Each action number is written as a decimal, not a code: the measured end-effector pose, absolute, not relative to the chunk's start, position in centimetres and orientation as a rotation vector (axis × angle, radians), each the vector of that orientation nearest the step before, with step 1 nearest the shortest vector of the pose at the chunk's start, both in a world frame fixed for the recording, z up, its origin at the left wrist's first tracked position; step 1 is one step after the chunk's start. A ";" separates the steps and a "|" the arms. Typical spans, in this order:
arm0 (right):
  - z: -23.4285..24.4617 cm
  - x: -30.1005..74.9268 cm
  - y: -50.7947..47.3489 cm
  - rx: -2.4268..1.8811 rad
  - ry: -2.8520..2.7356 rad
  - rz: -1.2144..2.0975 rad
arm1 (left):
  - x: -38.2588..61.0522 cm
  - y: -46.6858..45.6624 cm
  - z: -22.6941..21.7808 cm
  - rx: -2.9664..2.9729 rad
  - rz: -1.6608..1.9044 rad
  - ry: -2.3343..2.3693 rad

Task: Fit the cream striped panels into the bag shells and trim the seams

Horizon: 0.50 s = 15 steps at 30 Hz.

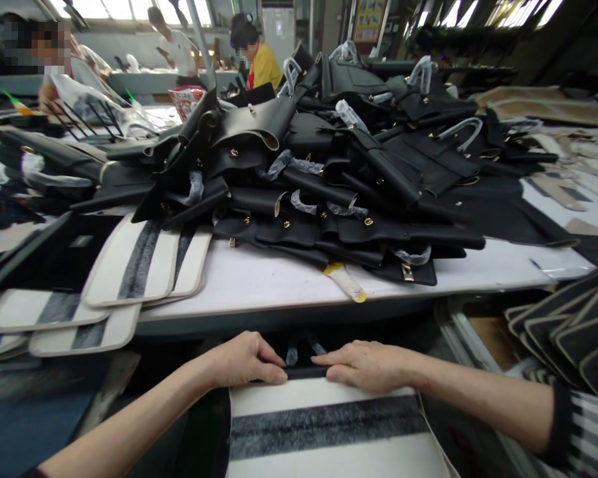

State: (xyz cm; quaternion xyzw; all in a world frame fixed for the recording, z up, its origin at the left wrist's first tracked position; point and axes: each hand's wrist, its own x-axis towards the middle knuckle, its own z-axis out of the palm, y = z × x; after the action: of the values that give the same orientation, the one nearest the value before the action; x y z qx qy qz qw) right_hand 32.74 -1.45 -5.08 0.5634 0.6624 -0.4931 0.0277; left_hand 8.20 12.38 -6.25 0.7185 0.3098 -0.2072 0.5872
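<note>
Crosswise, long stripe [329, 426] on cream panel [279, 463]; left hand [246, 362], right hand [373, 365] at far edge, fingers' grip unclear.

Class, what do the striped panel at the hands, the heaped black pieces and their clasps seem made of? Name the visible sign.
Striped panel: possibly coated fabric or canvas; pale, matt, with a mottled dark band.
Black pieces: perhaps leather or imitation leather; smooth, soft sheen.
Clasps: probably metal, polished; gold-coloured glints.

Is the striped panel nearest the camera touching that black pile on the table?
Apart. The head view shows it: a strip of white tabletop and its front edge separate the striped panel from the black pile.
</note>
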 end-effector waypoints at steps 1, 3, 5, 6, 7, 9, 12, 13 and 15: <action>-5.0 33.5 -1.8 1.741 2.027 -1.565 | 8.4 12.2 -6.2 1.695 -0.481 0.723; -4.8 35.0 -2.3 1.745 2.004 -1.646 | 8.6 12.0 -6.1 1.728 -0.479 0.733; -4.9 35.8 -2.7 1.762 1.988 -1.684 | 8.7 11.7 -6.1 1.769 -0.474 0.727; -5.0 35.9 -2.7 1.780 1.986 -1.678 | 8.8 11.7 -6.2 1.795 -0.474 0.714; -5.1 35.8 -2.6 1.803 1.987 -1.661 | 9.0 11.6 -6.2 1.828 -0.474 0.698; -5.3 34.9 -2.2 1.841 1.992 -1.606 | 9.4 11.6 -6.4 1.910 -0.496 0.669; -5.5 33.0 -1.2 1.892 2.001 -1.510 | 10.1 11.7 -6.5 2.013 -0.527 0.671; -5.5 32.5 -0.9 1.924 2.004 -1.475 | 10.2 11.8 -6.5 2.037 -0.525 0.686; -5.5 31.8 -0.6 2.015 2.010 -1.414 | 10.1 11.4 -6.3 2.093 -0.476 0.728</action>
State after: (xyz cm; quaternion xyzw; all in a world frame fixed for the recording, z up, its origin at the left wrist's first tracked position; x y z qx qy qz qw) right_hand 31.81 -0.64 -5.45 0.6339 0.6325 -0.4448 -0.0183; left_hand 10.10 11.36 -6.26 0.8365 0.2909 -0.1903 0.4235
